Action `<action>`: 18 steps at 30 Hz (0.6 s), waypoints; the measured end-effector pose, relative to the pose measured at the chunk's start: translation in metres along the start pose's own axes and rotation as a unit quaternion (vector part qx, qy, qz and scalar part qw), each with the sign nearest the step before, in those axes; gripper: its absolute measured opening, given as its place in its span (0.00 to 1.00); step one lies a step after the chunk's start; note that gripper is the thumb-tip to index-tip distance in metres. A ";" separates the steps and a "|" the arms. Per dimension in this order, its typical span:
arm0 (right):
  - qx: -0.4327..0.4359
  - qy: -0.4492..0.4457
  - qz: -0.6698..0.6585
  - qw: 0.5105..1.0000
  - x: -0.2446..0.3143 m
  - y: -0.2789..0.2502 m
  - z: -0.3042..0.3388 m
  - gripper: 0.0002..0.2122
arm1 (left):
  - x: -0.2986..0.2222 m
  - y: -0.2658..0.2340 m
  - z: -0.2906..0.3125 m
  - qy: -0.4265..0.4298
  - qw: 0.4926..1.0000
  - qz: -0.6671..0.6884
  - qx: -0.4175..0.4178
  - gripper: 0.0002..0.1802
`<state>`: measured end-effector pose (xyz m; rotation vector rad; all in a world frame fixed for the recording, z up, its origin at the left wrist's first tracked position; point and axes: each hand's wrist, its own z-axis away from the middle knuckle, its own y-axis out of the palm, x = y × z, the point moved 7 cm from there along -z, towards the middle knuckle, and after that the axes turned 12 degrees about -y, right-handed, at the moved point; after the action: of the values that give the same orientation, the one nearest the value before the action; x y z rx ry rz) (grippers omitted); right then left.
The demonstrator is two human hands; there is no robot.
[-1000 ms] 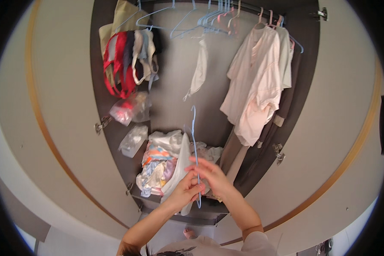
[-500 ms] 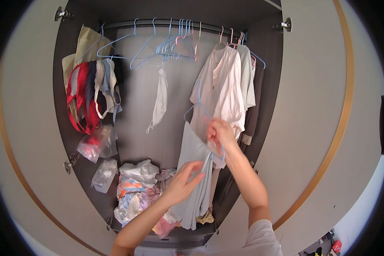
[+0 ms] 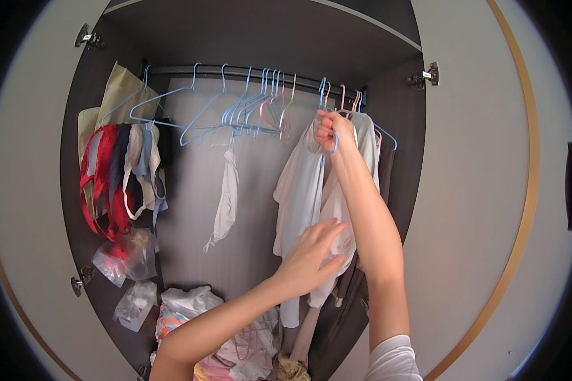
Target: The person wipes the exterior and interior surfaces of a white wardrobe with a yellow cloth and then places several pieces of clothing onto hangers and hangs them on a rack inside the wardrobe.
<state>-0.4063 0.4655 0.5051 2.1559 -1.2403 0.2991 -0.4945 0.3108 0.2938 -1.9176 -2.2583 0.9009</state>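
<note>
Up at the rail, my right hand point(image 3: 335, 129) is closed on a blue clothes hanger point(image 3: 334, 143). The hanger's hook reaches the height of the black rail point(image 3: 235, 73); whether it rests on it I cannot make out. From this hanger a long pale blue-grey garment point(image 3: 307, 197) hangs down in front of a light pinkish blouse point(image 3: 288, 181). Lower, my left hand point(image 3: 310, 259) has its fingers stretched out and spread, in front of the hanging clothes; it holds nothing. My right hand hides part of the hanger.
Several bare blue hangers point(image 3: 200, 120) hang along the rail, with a whitish strip of cloth point(image 3: 225, 197) below them. Bras point(image 3: 105, 171) hang at the left beside clear plastic bags point(image 3: 127, 257). Crumpled clothes point(image 3: 241, 343) lie at the bottom. Open wardrobe doors point(image 3: 470, 190) flank both sides.
My right hand has raised the hanger with the pale blue-grey garment up to the rail. My left hand has moved up and right, away from the garment's lower part. The view has tilted upward.
</note>
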 end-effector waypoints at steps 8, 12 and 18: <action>0.009 -0.026 -0.072 0.997 -0.023 -0.002 -0.084 0.07 | 0.061 -0.019 -0.025 -0.038 0.982 -0.134 -0.128 0.26; -0.004 -0.056 -0.072 0.996 -0.035 -0.005 -0.098 0.08 | 0.088 -0.022 -0.026 -0.044 0.980 -0.138 -0.137 0.26; -0.028 -0.066 -0.012 0.997 -0.064 -0.033 -0.095 0.10 | 0.129 -0.011 -0.032 -0.098 0.980 -0.116 -0.125 0.25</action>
<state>-0.4020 0.5806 0.5354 2.1696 -1.2783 0.1120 -0.5214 0.4412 0.2826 -1.6608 -2.7591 0.8424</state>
